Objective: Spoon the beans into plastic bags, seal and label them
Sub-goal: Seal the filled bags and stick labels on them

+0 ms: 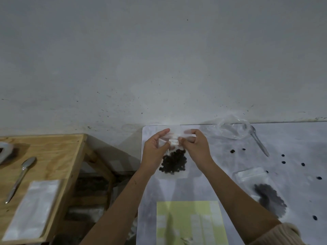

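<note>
Left hand [155,147]: fingers loosely curled, thumb and fingertips pinching the left side of the bag, just beside the label.
Right hand [196,147]: curled tighter, thumb and forefinger pinching at the right end of the label.
Label sheet [191,221]: pale green, nearest the person, flat on the grey table [185,188].
Bag [172,175]: clear plastic, between the hands over the table's left part. Its long axis runs straight away from the person, bottom edge near, mouth far (whether it lies flat or is lifted a little, I cannot tell).
Beans [174,161]: dark, settled in the near half, clear of the label zone.
Label [174,142]: small white strip set crosswise on the upper half, at right angles to the bag's length.
Step in hand: likely pressing the label down. To do it well, keep the film taut with the left pinch and rub from one end across, so no crease forms.
Second bag [260,190]: filled, to the right.
Plastic spoon [259,144]: farther right, near the wall.
</note>
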### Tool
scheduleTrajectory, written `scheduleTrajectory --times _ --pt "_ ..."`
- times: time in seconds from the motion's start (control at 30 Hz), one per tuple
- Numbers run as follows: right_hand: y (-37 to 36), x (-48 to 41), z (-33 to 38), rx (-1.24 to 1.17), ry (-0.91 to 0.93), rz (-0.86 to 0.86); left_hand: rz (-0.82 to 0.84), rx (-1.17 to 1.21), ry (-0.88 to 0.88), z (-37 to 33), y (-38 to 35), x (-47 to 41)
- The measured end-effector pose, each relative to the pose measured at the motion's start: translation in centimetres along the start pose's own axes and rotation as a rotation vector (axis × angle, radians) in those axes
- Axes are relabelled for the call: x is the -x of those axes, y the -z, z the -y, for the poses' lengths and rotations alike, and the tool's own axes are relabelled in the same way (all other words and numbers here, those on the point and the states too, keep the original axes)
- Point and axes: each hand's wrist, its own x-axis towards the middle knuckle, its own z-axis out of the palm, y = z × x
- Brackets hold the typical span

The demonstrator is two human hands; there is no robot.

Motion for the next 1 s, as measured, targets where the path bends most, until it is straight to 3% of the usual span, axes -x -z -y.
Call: scheduleTrajectory --times 0.2,0.5,0.63,0.73,0.87,1.0 --pt "0.0 -1.8 -0.8 -0.092 -0.034 0.065 -0.031 -0.077 0.028 0.8 -0.2 -1.7" --pt "-0.3 -7.3 -2.1 0.009 -0.099 0.098 -0.151 -0.287 0.063 2.7 -1.7 -6.3" --pt "-0.1 -9.9 -4.0 0.075 -0.062 0.194 -0.179 -0.227 0.098 3.5 -1.8 -8.7" --pt "-0.2 -11.6 -5.3 0.108 -0.039 0.164 -0.184 -0.263 0.108 4.6 -1.6 -10.6" --pt "-1.4 -12.9 -6.8 0.337 0.05 0.11 -0.16 -0.519 0.141 6.9 -1.3 -12.6" --pt "-1.7 -12.7 -9.3 0.686 0.217 0.161 -0.048 -0.977 0.208 10.6 -0.4 -13.5"
